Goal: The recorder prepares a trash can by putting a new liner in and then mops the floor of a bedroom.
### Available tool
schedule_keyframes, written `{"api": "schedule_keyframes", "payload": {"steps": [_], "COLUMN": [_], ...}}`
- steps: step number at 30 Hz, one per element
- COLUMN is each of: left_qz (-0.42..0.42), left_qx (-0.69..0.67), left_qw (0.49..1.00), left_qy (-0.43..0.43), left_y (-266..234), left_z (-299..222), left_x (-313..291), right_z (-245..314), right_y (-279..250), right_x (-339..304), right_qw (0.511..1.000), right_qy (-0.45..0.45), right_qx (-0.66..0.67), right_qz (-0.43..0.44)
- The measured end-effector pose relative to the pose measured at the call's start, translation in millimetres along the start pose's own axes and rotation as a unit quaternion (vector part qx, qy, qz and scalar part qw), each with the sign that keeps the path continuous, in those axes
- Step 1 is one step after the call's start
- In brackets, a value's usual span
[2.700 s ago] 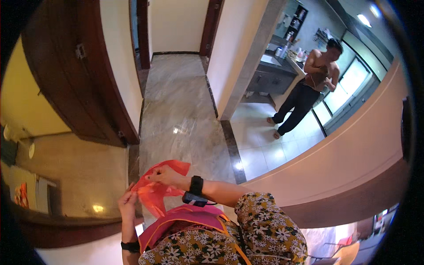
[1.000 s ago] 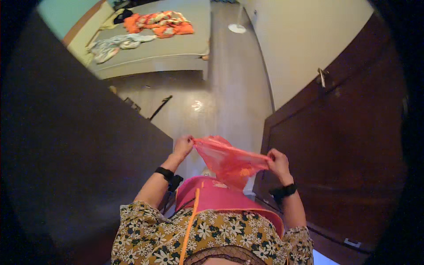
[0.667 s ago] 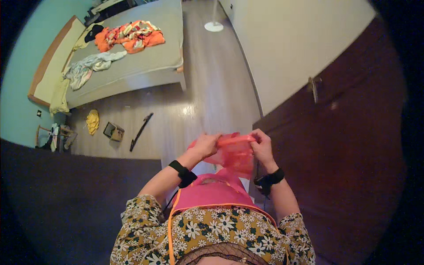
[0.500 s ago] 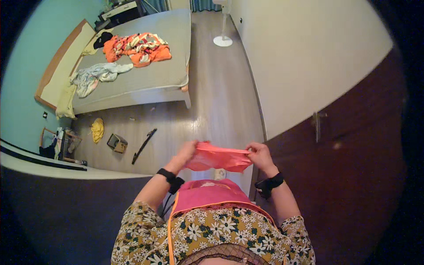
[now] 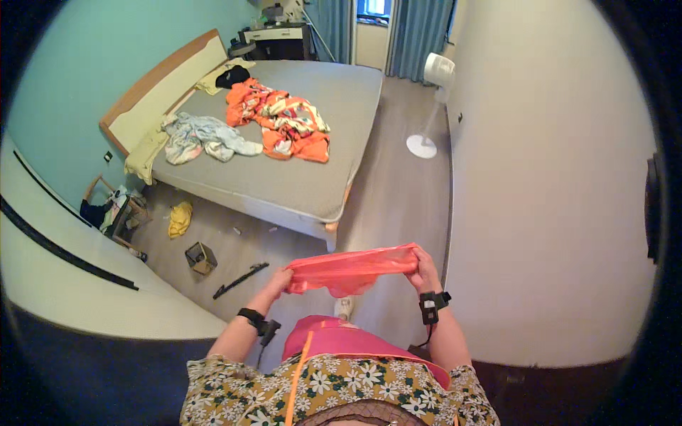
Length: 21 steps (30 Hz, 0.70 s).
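A thin, shiny red plastic bag (image 5: 348, 272) is stretched sideways in front of me, between my two hands. My left hand (image 5: 282, 278) is closed on its left end. At the other end, my right hand (image 5: 424, 270) grips the upper corner, fingers wrapped round the edge. The bag's lower edge hangs loose and uneven. Below it shows the pink apron (image 5: 334, 337) that I wear, and one light shoe (image 5: 344, 307) on the floor.
A bed (image 5: 284, 192) with orange bedding (image 5: 284, 124) and pale crumpled cloth (image 5: 202, 137) stands ahead. On the floor lie a small bin (image 5: 201, 258), a black strip (image 5: 240, 280) and yellow cloth (image 5: 180, 219). A white fan (image 5: 422, 146) stands by the right wall.
My view has lifted and turned, bringing the curtains and the whole fan into sight. My hands have moved farther apart, and the bag is stretched wider. The dark door has mostly left view.
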<state>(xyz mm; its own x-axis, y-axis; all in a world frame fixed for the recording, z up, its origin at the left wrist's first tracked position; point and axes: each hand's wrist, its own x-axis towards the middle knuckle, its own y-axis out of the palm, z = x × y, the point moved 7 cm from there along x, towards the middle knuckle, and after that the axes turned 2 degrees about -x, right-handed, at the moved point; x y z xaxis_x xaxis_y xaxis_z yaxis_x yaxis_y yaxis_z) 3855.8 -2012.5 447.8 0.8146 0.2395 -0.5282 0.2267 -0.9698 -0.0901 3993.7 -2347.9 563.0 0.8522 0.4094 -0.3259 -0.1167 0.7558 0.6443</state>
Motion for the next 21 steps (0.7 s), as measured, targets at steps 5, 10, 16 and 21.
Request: {"api": "schedule_keyframes", "payload": {"steps": [5, 10, 16, 21], "left_qz": [-0.004, 0.011, -0.035, -0.191], "left_qx": [-0.389, -0.359, 0.047, -0.047], "left_qw": [0.919, 0.933, 0.972, 0.75], "left_qy": [-0.066, 0.019, 0.227, 0.631], "left_y": [43, 114, 154, 158], "left_z": [-63, -174, -311, -515], "left_x": [111, 200, 307, 238], "right_z": [68, 110, 223, 325], "right_y": [-1, -129, -201, -103], "right_x": [36, 70, 157, 233], "right_qw": [0.965, 0.691, 0.814, 0.646], "right_qy": [0.032, 0.034, -0.06, -0.364], "right_qx": [-0.26, -0.706, -0.483, -0.637], "right_qz": [0.011, -0.152, -0.316, -0.213]}}
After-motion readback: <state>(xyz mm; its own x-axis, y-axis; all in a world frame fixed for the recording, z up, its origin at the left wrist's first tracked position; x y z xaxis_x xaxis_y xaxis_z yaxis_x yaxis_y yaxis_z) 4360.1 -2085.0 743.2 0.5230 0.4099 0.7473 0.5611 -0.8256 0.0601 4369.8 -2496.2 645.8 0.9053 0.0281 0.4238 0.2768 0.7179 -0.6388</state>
